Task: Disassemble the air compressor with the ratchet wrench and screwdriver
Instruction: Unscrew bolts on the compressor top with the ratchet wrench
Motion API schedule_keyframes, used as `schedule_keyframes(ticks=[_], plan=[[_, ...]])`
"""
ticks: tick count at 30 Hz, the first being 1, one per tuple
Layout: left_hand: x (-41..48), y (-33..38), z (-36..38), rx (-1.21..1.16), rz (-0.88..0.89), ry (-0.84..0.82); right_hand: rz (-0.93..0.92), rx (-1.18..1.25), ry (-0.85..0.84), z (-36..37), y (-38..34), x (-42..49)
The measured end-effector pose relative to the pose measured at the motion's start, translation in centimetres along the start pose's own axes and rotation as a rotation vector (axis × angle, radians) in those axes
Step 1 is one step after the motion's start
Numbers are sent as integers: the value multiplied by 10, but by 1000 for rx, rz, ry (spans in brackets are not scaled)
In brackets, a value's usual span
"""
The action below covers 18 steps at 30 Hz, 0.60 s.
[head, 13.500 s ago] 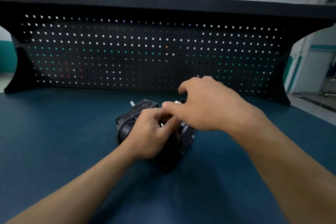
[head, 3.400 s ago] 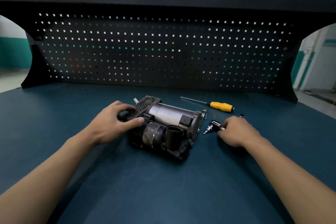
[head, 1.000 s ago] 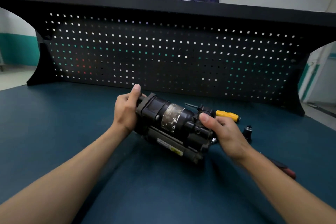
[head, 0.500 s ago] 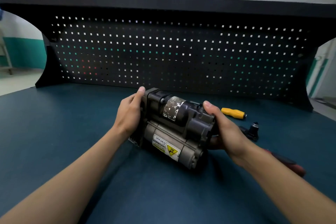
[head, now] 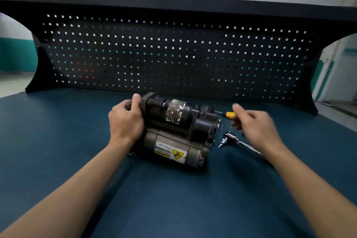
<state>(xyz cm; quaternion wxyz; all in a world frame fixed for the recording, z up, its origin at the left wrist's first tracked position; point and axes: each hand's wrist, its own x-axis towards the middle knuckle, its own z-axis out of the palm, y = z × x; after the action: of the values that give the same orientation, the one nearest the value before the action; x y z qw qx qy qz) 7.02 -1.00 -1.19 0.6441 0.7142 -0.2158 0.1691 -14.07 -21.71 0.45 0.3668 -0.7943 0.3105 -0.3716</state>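
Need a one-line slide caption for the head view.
Left hand grips the air compressor by its end on the bench; open right hand hovers over the ratchet wrench, beside the yellow screwdriver.

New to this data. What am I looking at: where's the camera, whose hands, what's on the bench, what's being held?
There is no robot here. A person works with bare hands, and the single picture comes from a wide-angle camera worn on their head, looking forward and down.

On the dark blue bench lies a black and grey air compressor with a yellow warning label. The left hand grips its left end. The right hand is blurred, with relaxed fingers that hold nothing. It is above the tools to the compressor's right. These are a chrome ratchet wrench, its handle partly hidden under the wrist, and behind it a screwdriver with a yellow handle.

A black pegboard stands at the back.
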Motion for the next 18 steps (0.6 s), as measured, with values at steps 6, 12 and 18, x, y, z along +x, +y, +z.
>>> schedule_keyframes(ticks=[6, 12, 18], plan=[[-4, -1, -1, 132, -76, 156, 59, -518, -114, -17, 44, 13], [-6, -2, -11, 116, 3, 134, -14, -755, -278, 10, 41, 10], [-20, 18, -19, 116, 753, 231, -9, -669, -296, 9, 41, 11]])
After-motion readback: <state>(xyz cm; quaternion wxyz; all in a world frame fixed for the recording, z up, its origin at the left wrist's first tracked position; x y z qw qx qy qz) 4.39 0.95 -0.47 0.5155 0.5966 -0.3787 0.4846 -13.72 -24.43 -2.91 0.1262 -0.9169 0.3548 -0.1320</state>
